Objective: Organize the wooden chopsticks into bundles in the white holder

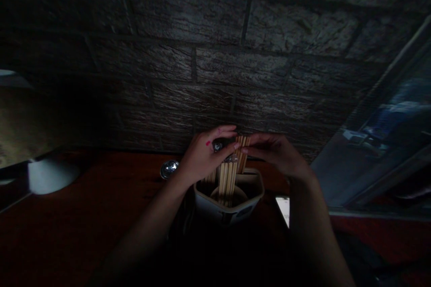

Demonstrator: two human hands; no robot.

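A bundle of chopsticks [242,161] stands upright at the back of a light-coloured bin [215,207]. My right hand [281,154] pinches the upper part of this bundle between thumb and fingers. From the other side, my left hand [204,154] closes on the same bundle, thumb tip against the sticks and fingers reaching behind. Closer to me, a second bunch of chopsticks [227,182] stands in the bin, with more sticks partly hidden under my left wrist. A round rim [239,193] shows inside the bin. Something shiny [218,146] shows behind my left hand; its kind is unclear.
A shiny metal round object [169,169] sits left of the bin on the reddish-brown table [128,184]. A phone with a lit screen [283,210] lies by my right forearm. A lamp [50,176] stands at the left. A brick wall [215,67] rises behind; a glass-like panel [377,134] is right.
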